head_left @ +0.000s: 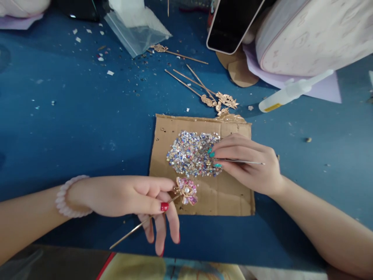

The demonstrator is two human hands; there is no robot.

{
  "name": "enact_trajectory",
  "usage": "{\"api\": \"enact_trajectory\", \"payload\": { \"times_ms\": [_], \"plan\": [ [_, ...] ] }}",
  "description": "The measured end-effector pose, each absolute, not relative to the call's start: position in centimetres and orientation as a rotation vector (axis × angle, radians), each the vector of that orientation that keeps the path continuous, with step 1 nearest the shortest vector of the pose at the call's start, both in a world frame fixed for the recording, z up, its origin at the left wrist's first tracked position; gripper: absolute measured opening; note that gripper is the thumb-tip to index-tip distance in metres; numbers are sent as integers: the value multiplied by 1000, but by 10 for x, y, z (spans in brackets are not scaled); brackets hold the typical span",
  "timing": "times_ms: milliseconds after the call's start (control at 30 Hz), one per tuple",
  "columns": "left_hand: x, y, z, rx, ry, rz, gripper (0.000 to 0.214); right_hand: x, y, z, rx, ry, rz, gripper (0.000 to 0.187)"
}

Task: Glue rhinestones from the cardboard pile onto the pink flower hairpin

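Observation:
My left hand point(136, 200) pinches a gold hairpin point(136, 228) by its stem, and the pin's pink flower head point(186, 190) rests over a piece of brown cardboard point(230, 198). A white bead bracelet point(65, 196) circles that wrist. My right hand point(247, 163) is closed on thin metal tweezers point(244, 161), whose tips reach into a heap of small iridescent gems point(190, 153) lying on the cardboard. The two hands are a short way apart, with the flower just below the gem heap.
Several bare gold hairpins point(204, 91) lie behind the cardboard on the blue table point(72, 128). A white glue bottle point(291, 93) lies at the right. A phone point(230, 23), a pale pouch point(314, 35) and a clear plastic bag point(136, 27) sit at the back.

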State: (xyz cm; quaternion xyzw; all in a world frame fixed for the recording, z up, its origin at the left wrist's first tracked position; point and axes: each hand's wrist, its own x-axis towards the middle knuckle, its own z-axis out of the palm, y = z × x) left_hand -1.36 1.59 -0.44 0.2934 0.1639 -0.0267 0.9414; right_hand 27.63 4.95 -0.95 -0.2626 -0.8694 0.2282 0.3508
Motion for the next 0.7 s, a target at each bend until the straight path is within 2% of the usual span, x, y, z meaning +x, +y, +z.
{"api": "enact_trajectory", "payload": {
  "times_ms": [267,533,700],
  "plan": [
    [-13,18,-4,662,300,-94,13,275,49,-8,-663,-2235,608,5],
    [-10,21,-3,754,291,-124,31,255,41,-4,-595,-2270,670,6],
    [-8,22,-4,759,279,-130,31,240,42,-4,-549,-2332,565,3]
  ]
}}
